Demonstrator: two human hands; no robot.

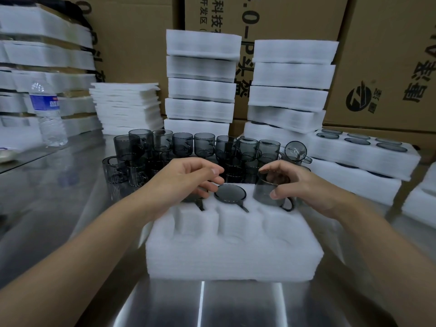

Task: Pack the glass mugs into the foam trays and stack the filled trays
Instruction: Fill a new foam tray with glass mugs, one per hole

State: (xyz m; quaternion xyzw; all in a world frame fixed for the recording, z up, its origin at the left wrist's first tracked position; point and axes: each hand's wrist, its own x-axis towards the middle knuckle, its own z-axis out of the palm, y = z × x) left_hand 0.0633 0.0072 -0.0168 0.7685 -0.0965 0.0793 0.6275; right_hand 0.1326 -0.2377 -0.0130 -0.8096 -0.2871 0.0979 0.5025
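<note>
A white foam tray sits in front of me on the steel table. Its far row holds a smoky glass mug seated in the middle slot and another mug in the left slot, mostly hidden under my left hand, whose curled fingers rest on its rim. My right hand grips a third mug by its side, upright and partly lowered into the far right slot, handle toward me. The near row of slots holds nothing. Behind the tray stand several loose mugs.
Two tall stacks of filled trays rise at the back, with more filled trays at the right. A pile of flat foam sheets and a water bottle stand at the left. Cardboard boxes line the back.
</note>
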